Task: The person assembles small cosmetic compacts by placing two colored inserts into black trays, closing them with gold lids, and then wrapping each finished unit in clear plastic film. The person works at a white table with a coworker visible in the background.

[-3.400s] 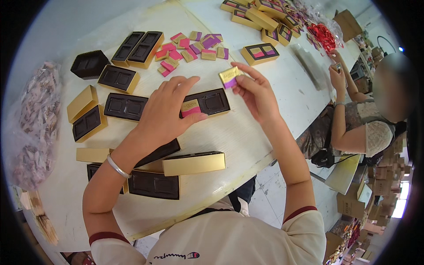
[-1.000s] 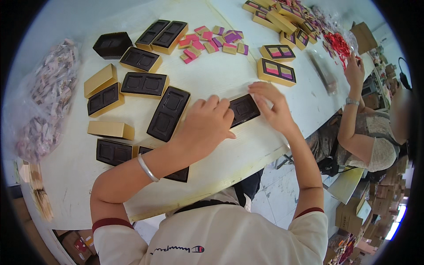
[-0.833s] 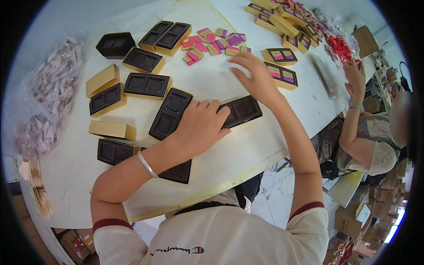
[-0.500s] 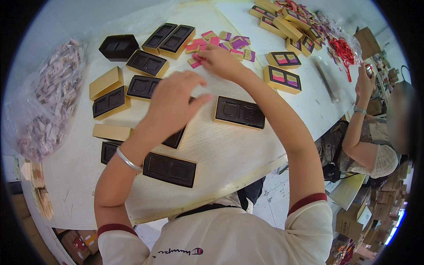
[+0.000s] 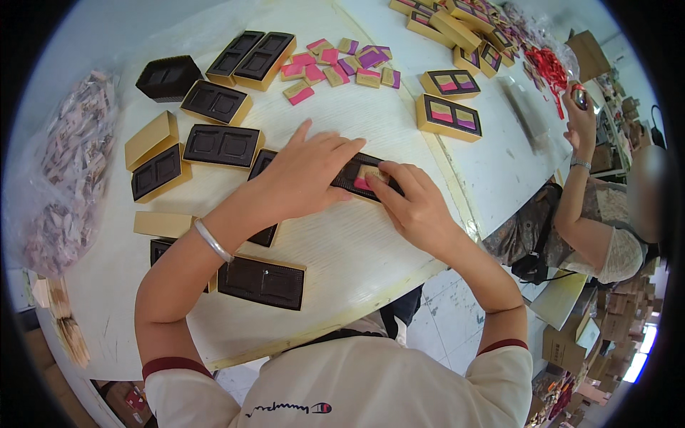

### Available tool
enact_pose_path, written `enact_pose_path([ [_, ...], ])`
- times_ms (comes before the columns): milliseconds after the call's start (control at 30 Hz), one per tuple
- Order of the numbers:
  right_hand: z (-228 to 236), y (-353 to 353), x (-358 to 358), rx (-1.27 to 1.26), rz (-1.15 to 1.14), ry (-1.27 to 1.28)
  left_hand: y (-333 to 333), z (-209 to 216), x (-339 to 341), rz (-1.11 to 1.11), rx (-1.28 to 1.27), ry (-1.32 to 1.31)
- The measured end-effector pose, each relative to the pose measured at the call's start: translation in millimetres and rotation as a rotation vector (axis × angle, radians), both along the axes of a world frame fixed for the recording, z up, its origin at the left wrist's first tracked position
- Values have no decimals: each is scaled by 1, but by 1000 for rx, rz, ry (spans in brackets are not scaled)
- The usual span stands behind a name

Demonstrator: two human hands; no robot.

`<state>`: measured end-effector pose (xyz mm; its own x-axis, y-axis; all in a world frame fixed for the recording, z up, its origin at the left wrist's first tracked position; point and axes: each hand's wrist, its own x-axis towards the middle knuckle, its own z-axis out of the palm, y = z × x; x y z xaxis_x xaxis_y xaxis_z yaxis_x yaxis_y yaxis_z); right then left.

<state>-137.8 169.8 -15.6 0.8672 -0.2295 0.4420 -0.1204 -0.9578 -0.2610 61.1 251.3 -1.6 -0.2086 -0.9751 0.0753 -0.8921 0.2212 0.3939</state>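
A gold box with a dark two-pocket tray (image 5: 348, 177) lies in front of me. Its left end is between the thumb and forefinger of my left hand (image 5: 303, 175), which covers that end. My right hand (image 5: 419, 207) pinches a small pink-and-gold wrapped piece (image 5: 364, 177) at the tray's right part, its fingers hiding that end. Beyond my hands lies a loose cluster of pink-and-gold and purple-and-gold wrapped pieces (image 5: 334, 74). Several similar boxes with bare dark trays stand around my left arm, among them one box (image 5: 262, 282) near me and another (image 5: 223, 145) farther off.
A clear bag of wrapped pieces (image 5: 68, 178) sits at the left. Filled boxes (image 5: 449, 118) stand at the right, with a pile of gold boxes (image 5: 457, 32) and red ribbon (image 5: 548, 75) behind. A co-worker (image 5: 585, 207) at the right holds a small shiny object.
My right hand has come back from the cluster to the box with a pink-and-gold piece. My left hand has moved right onto the box's left end.
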Motion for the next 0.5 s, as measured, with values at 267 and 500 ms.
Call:
enact_pose_path([
  [267,-8,-15,17,373,30,3,10,4,-14,150,107,206],
  [500,10,-22,34,397,-3,249,15,-10,-12,113,-38,200],
])
